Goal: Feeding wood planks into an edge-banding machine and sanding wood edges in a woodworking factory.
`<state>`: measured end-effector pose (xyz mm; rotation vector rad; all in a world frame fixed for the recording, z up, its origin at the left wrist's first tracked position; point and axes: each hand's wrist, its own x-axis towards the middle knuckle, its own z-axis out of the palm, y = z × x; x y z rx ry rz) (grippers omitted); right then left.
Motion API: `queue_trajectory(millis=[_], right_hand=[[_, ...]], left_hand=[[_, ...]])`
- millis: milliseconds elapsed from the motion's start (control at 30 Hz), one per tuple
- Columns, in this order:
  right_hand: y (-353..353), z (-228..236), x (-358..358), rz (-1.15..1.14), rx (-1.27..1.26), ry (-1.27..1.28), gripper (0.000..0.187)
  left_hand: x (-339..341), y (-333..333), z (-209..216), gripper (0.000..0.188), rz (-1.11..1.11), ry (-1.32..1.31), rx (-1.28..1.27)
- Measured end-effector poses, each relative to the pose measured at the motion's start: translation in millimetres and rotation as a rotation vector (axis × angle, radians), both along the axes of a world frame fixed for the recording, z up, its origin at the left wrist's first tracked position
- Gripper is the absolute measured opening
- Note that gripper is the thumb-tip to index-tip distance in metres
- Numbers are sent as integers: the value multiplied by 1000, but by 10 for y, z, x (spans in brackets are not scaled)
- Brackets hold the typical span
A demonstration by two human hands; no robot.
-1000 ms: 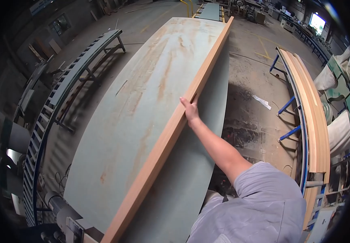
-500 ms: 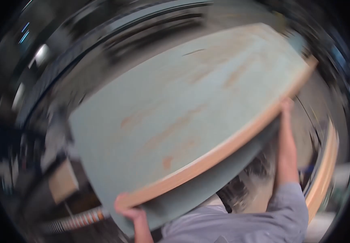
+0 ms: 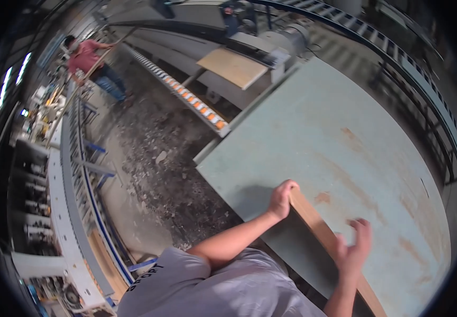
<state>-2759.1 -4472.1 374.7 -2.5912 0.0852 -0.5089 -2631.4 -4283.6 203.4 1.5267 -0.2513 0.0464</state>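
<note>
A long light-brown wooden board [image 3: 313, 219] lies over the near side of a pale green worktable [image 3: 355, 142] with brownish smears. Its far end is in my left hand [image 3: 280, 201], whose fingers are closed round it. Farther along the board, my right hand [image 3: 355, 245] is raised with fingers apart, thumb near the board's edge and fingers over the tabletop. That hand grips nothing. The board's near end runs out of sight past my right forearm.
Beyond the table's left edge stands a machine with a pale panel [image 3: 232, 67] and an orange-and-white strip [image 3: 186, 95]. A roller conveyor [image 3: 371, 39] crosses the far right. A co-worker [image 3: 93, 63] holds a long strip at far left, beside another conveyor [image 3: 83, 174].
My view has swung left. My right hand has let go of the board and opened, while my left hand still grips its end.
</note>
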Motion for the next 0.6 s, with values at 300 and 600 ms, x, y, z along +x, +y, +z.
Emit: queue_trajectory(millis=[300, 600], right_hand=[[806, -98, 873, 323, -207, 269, 37], [1044, 107, 1125, 364, -308, 380, 20]], left_hand=[[138, 149, 91, 57, -382, -88, -33], [340, 408, 181, 62, -613, -152, -65]])
